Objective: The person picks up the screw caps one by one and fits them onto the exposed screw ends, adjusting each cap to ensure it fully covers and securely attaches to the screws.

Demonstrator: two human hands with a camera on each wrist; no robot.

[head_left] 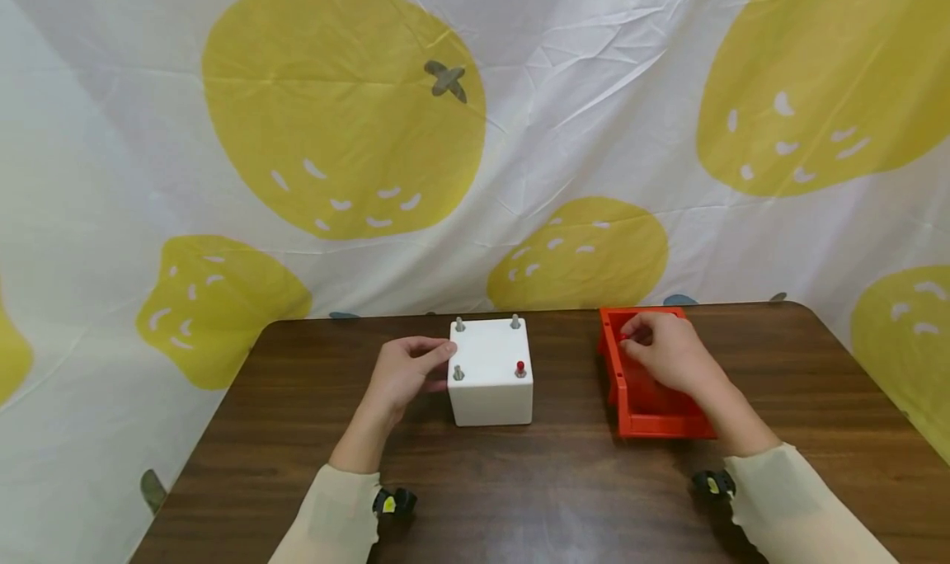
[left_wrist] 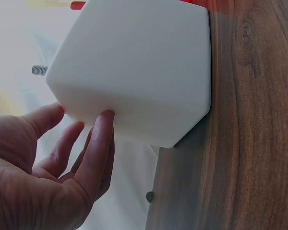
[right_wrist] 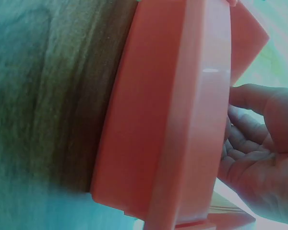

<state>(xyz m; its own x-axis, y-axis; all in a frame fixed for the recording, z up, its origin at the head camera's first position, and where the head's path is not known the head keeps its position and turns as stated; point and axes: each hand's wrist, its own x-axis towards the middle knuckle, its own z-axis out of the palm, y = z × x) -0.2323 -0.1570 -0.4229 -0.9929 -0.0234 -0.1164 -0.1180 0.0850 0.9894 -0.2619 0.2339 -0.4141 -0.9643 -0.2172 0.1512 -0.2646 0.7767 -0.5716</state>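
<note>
A white box (head_left: 490, 362) stands on the table with a metal threaded post at each top corner; a small red cap (head_left: 520, 368) sits on the near right post. My left hand (head_left: 404, 370) is at the box's left side, its thumb by the top edge and its fingertips touching the side wall. Over at the right, my right hand (head_left: 668, 350) reaches into a red bin (head_left: 664, 426), thumb and forefinger pinching a small red cap (head_left: 623, 336), mostly hidden by the fingers. In the right wrist view the bin's wall (right_wrist: 149, 105) covers the fingertips.
Both the box and the bin rest on a dark wooden table (head_left: 519, 481), the bin some way right of the box. A white cloth with yellow fruit prints (head_left: 341, 119) hangs behind the table's far edge. Black straps (head_left: 393, 502) sit at both wrists.
</note>
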